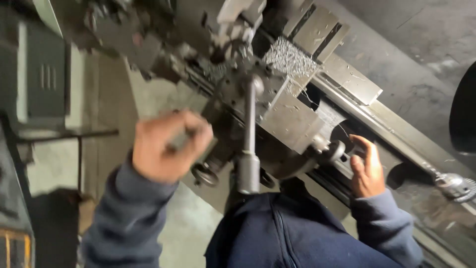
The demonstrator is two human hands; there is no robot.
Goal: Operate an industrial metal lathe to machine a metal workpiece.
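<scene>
Lathe carriage work, seen from above my head camera. The small round handwheel [333, 150] sits on the front of the machine, low right of centre, its shaft running back into the carriage block [292, 121]. My right hand [367, 166] lies just right of it, fingers curled and thumb up, fingertips touching or nearly touching the wheel's rim; I cannot tell whether the grip is firm, so I note it as half closed around the wheel's edge. The wheel lies to the left of that palm, and this hand is by far the nearer one to it. My left hand [168, 146] is well apart, on the other side, blurred, closed into a fist around a dark handle [186, 136] whose shape I cannot make out. Between the two hands a long steel lever [249, 134] points from the tool post [248, 82] down toward my chest, ending in a thick cylindrical grip; neither hand touches it. Behind, a heap of bright metal chips [290, 58] lies on the slide. The bed way [396, 131] runs off diagonally to the lower right. Dark blue sleeves [124, 218] fill the bottom.
</scene>
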